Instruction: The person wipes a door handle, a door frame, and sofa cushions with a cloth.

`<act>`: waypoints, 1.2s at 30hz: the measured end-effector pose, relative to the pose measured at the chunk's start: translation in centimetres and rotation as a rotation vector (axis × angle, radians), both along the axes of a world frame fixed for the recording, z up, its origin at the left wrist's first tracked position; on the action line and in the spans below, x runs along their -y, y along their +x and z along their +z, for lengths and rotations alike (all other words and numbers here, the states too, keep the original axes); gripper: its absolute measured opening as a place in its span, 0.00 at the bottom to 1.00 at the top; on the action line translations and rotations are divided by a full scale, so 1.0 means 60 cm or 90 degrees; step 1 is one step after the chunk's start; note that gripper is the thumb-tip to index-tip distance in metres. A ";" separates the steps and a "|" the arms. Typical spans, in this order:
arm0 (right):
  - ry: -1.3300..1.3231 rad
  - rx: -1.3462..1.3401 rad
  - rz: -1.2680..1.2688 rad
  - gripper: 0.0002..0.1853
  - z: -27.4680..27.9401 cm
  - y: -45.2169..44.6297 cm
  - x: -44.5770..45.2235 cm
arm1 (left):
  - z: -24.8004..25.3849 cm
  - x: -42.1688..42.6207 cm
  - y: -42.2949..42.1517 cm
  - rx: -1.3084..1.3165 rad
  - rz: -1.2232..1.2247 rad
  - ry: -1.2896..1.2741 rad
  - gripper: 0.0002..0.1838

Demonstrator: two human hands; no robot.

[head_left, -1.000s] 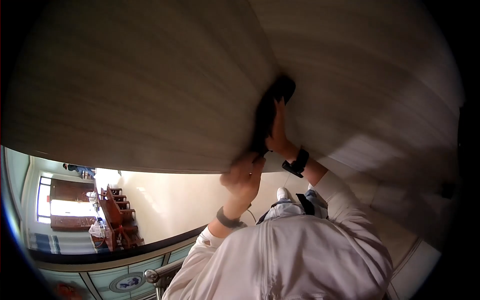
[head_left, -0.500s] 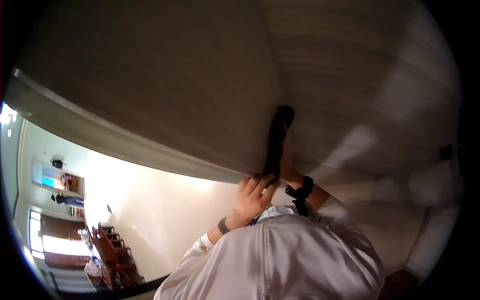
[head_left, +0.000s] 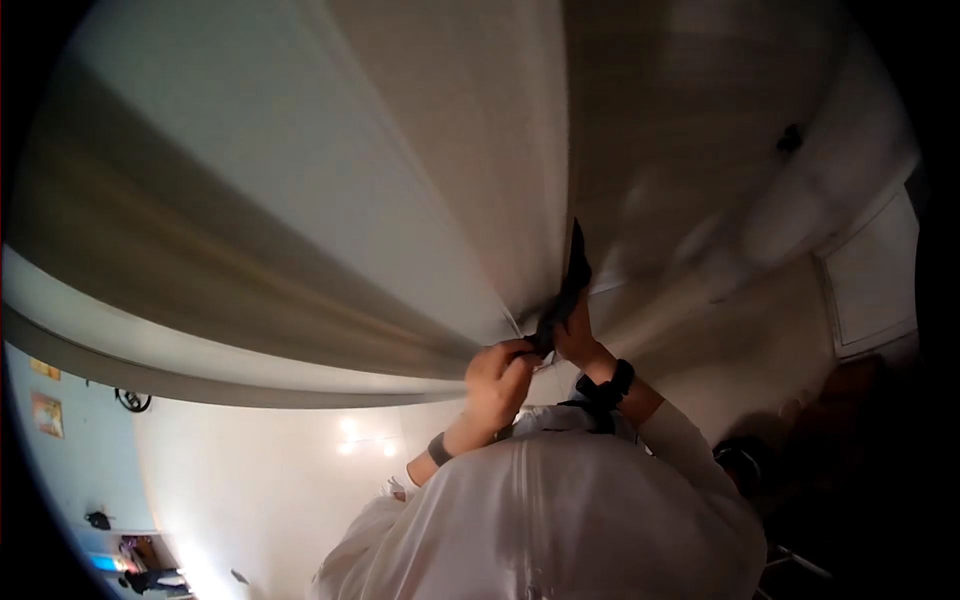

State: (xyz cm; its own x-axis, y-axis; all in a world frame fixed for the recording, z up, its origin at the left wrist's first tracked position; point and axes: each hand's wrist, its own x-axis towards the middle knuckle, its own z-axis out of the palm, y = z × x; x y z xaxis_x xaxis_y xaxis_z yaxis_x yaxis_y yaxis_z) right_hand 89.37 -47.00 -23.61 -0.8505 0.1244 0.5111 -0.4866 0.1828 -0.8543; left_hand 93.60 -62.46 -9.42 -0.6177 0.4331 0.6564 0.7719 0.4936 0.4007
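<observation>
Left hand (head_left: 495, 385) and right hand (head_left: 575, 335) meet at a dark cloth (head_left: 562, 308). The left fingers are curled onto the cloth's lower end, grasping it; the right hand lies against its right side, and whether that hand grips or only presses cannot be told. The cloth runs up in front of the right hand to a narrow tip, beside the seam between a pale panel (head_left: 270, 150) and a dark wood-grained panel (head_left: 680, 130).

A grey wristband (head_left: 439, 449) circles the left wrist and a bulky black strap (head_left: 606, 385) the right; any lettering on them is too blurred to read. Below spreads a pale zipped jacket (head_left: 620, 500).

The pale panel looks smooth, streaked with broad shadow, its lower edge curving down to the left hand. Past that edge, shiny pale floor (head_left: 270, 490) opens widely beside the left arm. On the right, a reddish-brown piece of furniture (head_left: 835, 425) and a white panel (head_left: 875, 275) stand beyond the right arm.

Farthest off, at lower left, are a pale blue wall (head_left: 95, 430) with a framed picture (head_left: 47, 414), and another person (head_left: 155, 580) near a doorway.
</observation>
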 end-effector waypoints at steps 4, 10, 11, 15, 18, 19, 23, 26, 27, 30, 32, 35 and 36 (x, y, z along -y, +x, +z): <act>0.153 -0.119 -0.063 0.45 0.127 -0.042 -0.043 | 0.031 -0.014 -0.034 -0.012 0.083 0.130 0.10; 0.209 -0.377 -0.253 0.44 0.372 0.008 -0.025 | 0.129 -0.051 0.002 -0.189 0.135 0.242 0.10; 0.251 -0.411 -0.289 0.42 0.376 0.005 -0.026 | 0.127 -0.057 0.000 -0.178 0.150 0.237 0.10; 0.399 -0.439 -0.353 0.25 0.287 -0.008 -0.045 | 0.056 -0.080 -0.030 -0.142 0.187 0.185 0.11; 0.457 -0.461 -0.310 0.22 0.231 0.009 -0.042 | -0.017 -0.064 -0.009 -0.100 0.250 0.085 0.12; 0.495 -0.492 -0.291 0.22 0.226 0.006 -0.030 | -0.041 -0.048 0.001 -0.056 0.262 0.084 0.11; 0.540 -0.499 -0.255 0.20 0.207 0.031 -0.070 | -0.081 -0.096 0.032 0.050 0.218 0.117 0.10; 0.493 -0.455 -0.282 0.20 0.204 0.059 -0.037 | -0.069 -0.067 0.048 0.029 0.162 0.113 0.10; 0.497 -0.455 -0.300 0.21 0.204 0.063 -0.030 | -0.064 -0.057 0.045 0.009 0.129 0.110 0.10; 0.536 -0.430 -0.332 0.22 0.220 0.113 -0.047 | -0.053 -0.077 0.079 0.009 0.049 0.165 0.10; 0.547 -0.406 -0.327 0.24 0.257 0.140 -0.037 | -0.034 -0.084 0.101 0.000 0.011 0.226 0.12; 0.546 -0.391 -0.273 0.27 0.341 0.154 -0.009 | -0.003 -0.082 0.117 -0.022 -0.003 0.319 0.15; 0.555 -0.393 -0.249 0.28 0.363 0.157 0.001 | 0.004 -0.077 0.121 -0.019 -0.029 0.345 0.15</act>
